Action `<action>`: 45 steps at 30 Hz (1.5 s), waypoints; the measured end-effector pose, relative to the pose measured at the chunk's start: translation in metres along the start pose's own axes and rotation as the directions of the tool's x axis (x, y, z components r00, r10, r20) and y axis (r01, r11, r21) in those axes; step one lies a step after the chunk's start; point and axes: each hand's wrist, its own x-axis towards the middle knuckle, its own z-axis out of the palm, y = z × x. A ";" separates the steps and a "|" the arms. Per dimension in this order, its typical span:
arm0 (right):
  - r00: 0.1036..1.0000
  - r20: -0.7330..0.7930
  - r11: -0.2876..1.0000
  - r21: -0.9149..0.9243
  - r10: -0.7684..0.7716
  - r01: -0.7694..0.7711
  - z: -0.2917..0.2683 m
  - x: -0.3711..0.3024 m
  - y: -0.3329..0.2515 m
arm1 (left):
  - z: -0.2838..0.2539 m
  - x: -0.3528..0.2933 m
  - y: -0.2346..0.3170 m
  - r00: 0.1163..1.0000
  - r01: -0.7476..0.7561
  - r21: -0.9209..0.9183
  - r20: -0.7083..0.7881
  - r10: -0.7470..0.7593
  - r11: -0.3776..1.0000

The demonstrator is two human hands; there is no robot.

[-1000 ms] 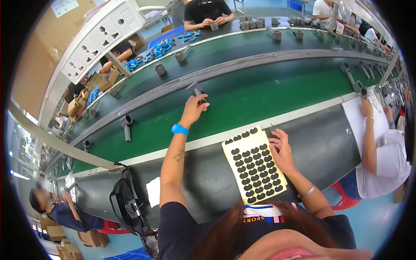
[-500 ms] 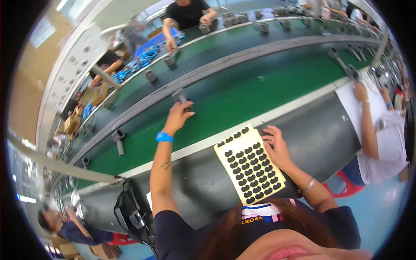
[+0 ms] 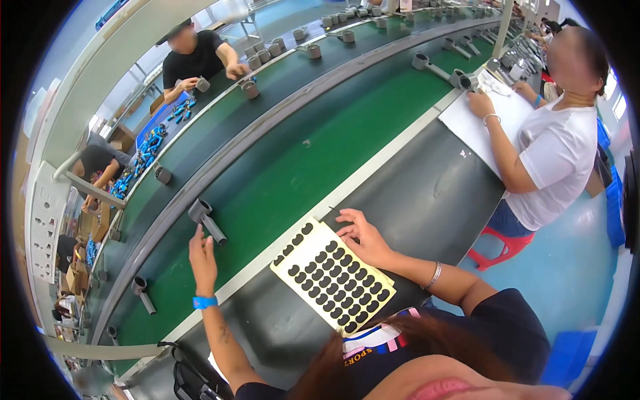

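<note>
My left hand [image 3: 203, 261] reaches over the green conveyor belt, fingers stretched and apart. Just beyond its fingertips lies a grey part [image 3: 201, 212] with a round cup-like head and a short tubular handle; contact is unclear. My right hand [image 3: 365, 241] rests by the upper right edge of a pale yellow sticker sheet [image 3: 308, 248], fingers loosely bent with gaps between them. Rows of black rounded stickers [image 3: 340, 283] cover much of the sheet. A thin dark sliver shows beside the right fingertips, too small to name.
Another grey part [image 3: 142, 293] lies farther left on the belt [image 3: 280, 160]. At right, a person in white [image 3: 560, 147] handles grey parts over a white sheet [image 3: 460, 123]. Across the belt, a person in black [image 3: 200, 67] works beside blue pieces [image 3: 150, 147]. A black bag [image 3: 190, 377] sits lower left.
The view has swung toward the right. My left hand, earlier closed around the grey part, is now off it with fingers extended. My right hand stays beside the sticker sheet.
</note>
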 end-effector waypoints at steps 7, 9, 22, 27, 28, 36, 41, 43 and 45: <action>0.999 0.007 0.999 0.029 0.034 -0.034 -0.001 0.000 -0.005 | 0.046 -0.057 0.101 0.979 -0.204 -0.136 -0.006 0.205 0.970; 0.999 0.005 0.999 0.040 0.034 -0.034 -0.001 0.001 -0.004 | 0.056 -0.068 0.133 0.981 -0.176 -0.272 0.025 0.190 0.946; 0.927 0.212 0.906 -0.232 -0.308 0.354 0.009 -0.015 -0.078 | 0.114 -0.098 0.195 0.891 0.278 -0.684 0.446 0.086 0.674; 0.547 0.710 0.672 -0.141 -0.443 0.727 0.076 -0.027 -0.085 | 0.139 -0.102 0.190 0.904 0.365 -0.849 0.421 0.070 0.382; 0.463 0.732 0.605 -0.087 -0.500 0.792 0.083 -0.028 -0.072 | 0.147 -0.101 0.187 0.870 0.420 -0.848 0.477 0.122 0.323; 0.192 0.892 0.561 0.080 -0.409 0.824 0.127 -0.029 -0.053 | 0.143 -0.105 0.184 0.878 0.387 -0.855 0.456 0.144 0.345; 0.275 0.810 0.680 0.194 -0.517 0.707 0.125 -0.023 -0.046 | 0.142 -0.100 0.180 0.857 0.423 -0.848 0.489 0.164 0.319; 0.251 0.794 0.636 0.208 -0.553 0.744 0.125 -0.024 -0.040 | 0.143 -0.100 0.180 0.881 0.353 -0.864 0.436 0.182 0.359; 0.225 0.778 0.585 0.216 -0.587 0.782 0.122 -0.021 -0.041 | 0.143 -0.100 0.181 0.882 0.363 -0.858 0.442 0.163 0.364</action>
